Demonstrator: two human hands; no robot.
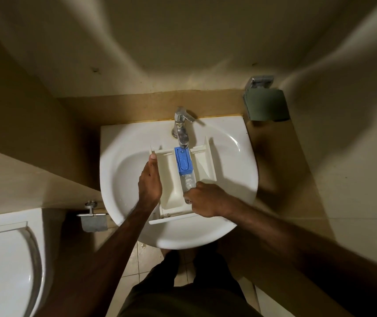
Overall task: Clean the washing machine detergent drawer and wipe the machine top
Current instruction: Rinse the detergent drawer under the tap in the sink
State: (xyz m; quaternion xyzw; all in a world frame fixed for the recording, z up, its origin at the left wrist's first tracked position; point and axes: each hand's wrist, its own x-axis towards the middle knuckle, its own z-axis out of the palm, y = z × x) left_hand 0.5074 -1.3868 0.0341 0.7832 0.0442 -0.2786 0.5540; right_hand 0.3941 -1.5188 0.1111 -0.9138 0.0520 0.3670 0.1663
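**Rinsing the drawer under the tap**

Fingers of my right hand (202, 200) are curled down into the middle channel of the detergent drawer (181, 179), rubbing or pressing at its near end; I cannot tell whether they pinch anything. My left hand (150, 179) lies along the drawer's left wall, fingers straight and close together, thumb tip near the far corner, steadying it.

To do this step well, I judge I should keep the left hand braced so the drawer does not slide in the sink (123, 179), keep the middle channel under the tap (181, 131), and work the right fingertips into the corners where residue would collect, tilting the drawer so water drains off.

Its body is off-white plastic with three long compartments, lying inside the basin with its front panel toward me, near the rim. A blue insert (184, 161) sits in the far half of the middle compartment, directly below the spout. Wet sheen shows in the channel beneath it.
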